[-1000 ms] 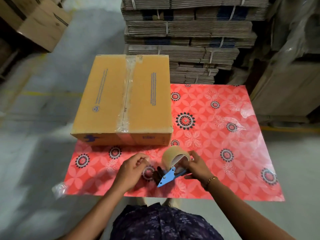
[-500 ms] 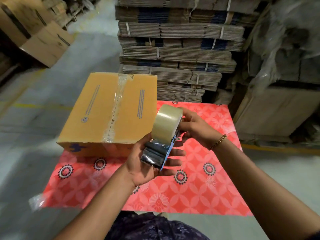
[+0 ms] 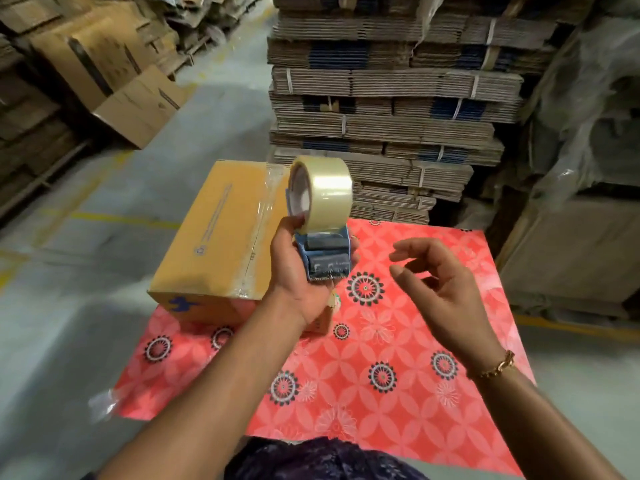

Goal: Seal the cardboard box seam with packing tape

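A closed yellow-brown cardboard box (image 3: 214, 237) lies on a red patterned sheet (image 3: 398, 368), with a strip of clear tape (image 3: 258, 233) running along its top seam. My left hand (image 3: 298, 282) holds a blue tape dispenser (image 3: 327, 258) upright in the air, in front of the box's right half. A roll of clear packing tape (image 3: 323, 192) sits on top of the dispenser. My right hand (image 3: 440, 285) hovers to the right of the dispenser with fingers apart, touching nothing.
Strapped bundles of flattened cartons (image 3: 388, 109) are stacked high just behind the sheet. Open cartons (image 3: 114, 74) stand at the far left, wrapped pallets (image 3: 581, 216) at the right. Grey concrete floor (image 3: 86, 265) with yellow lines lies left of the box.
The dispenser has risen from the sheet into the air. My right hand has let go of the tape roll and drawn back to the right; my left hand alone holds the dispenser.
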Demonstrator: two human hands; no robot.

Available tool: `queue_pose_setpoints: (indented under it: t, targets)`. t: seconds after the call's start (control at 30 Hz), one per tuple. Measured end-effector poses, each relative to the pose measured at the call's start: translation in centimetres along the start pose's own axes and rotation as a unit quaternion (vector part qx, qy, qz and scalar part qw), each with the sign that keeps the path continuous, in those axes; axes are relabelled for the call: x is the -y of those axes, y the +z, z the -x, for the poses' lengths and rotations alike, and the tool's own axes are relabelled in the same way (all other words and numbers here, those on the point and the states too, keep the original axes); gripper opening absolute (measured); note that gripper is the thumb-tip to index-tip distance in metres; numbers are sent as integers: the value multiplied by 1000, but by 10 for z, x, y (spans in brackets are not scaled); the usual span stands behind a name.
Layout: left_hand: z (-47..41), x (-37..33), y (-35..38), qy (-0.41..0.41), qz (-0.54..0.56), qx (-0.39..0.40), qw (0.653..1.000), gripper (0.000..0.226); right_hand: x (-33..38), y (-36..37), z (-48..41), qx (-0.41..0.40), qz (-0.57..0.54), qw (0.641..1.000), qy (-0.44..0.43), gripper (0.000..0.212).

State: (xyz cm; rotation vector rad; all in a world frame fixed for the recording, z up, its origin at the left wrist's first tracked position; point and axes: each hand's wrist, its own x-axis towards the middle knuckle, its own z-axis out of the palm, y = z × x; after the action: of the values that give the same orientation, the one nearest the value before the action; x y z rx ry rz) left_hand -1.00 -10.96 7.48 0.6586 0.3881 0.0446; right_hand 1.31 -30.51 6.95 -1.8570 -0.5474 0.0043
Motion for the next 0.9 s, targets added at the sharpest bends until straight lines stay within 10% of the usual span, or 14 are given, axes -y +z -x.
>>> queue_pose_setpoints:
  t: [0.2, 0.3, 0.4, 0.9]
  targets:
    - [-3, -7, 14, 42, -13, -31, 999, 52, 14, 23, 9, -35, 185, 965, -183, 17]
    - [-4, -5, 18, 69, -25, -38, 997, 55, 23, 37, 7, 2, -26, 999, 28, 19]
    - [-1, -6, 22, 81, -56, -40, 994, 57, 36, 50, 4, 59, -288, 918, 267, 25]
    - [-2, -5, 29, 85, -71, -9, 994, 59, 54, 74, -3, -21, -336, 901, 274, 30]
